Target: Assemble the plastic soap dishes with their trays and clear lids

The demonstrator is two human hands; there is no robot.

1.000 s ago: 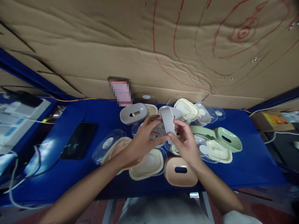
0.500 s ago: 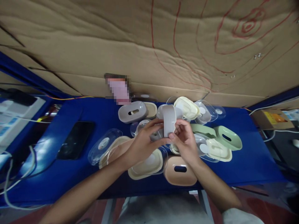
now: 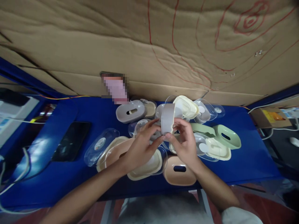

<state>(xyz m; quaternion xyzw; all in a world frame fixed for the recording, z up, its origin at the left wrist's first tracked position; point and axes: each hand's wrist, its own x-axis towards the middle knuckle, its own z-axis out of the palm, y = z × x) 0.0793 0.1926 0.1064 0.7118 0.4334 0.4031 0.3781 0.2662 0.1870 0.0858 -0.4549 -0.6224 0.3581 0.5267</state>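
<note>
A grey plastic piece with a cream edge is held up on its side above the pile. My left hand grips it from the left, thumb at its lower end. On the other side, my right hand pinches its cream edge between thumb and fingers. Beneath and around them lie a peach slotted cover, a green slotted cover, a grey slotted cover and a cream tray. A clear lid with a round label rests at the left of the pile.
A dark phone lies on the blue table at left, cables beside it. A pixelated upright device leans on the cardboard wall. A cardboard box stands at right.
The grey piece has turned slightly in my hands, showing more of its smooth outer side. The camera view has shifted a little.
</note>
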